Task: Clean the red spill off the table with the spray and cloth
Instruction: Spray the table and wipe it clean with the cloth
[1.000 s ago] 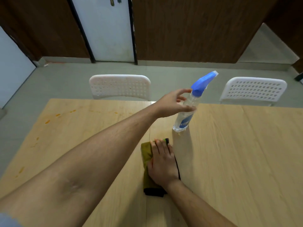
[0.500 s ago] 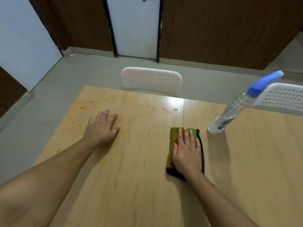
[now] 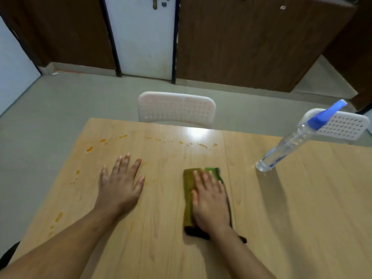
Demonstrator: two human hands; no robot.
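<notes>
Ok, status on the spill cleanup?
Left hand flat on table. Right hand pressing green cloth. Orange-red drips unwiped. Spray bottle standing clear.

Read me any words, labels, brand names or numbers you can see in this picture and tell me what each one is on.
No text here can be read.
Spray bottle: a blue label patch shows low on the clear body, but its print is too blurred to read.
Cloth, table, white chairs and door: no writing visible on any of them.
</notes>
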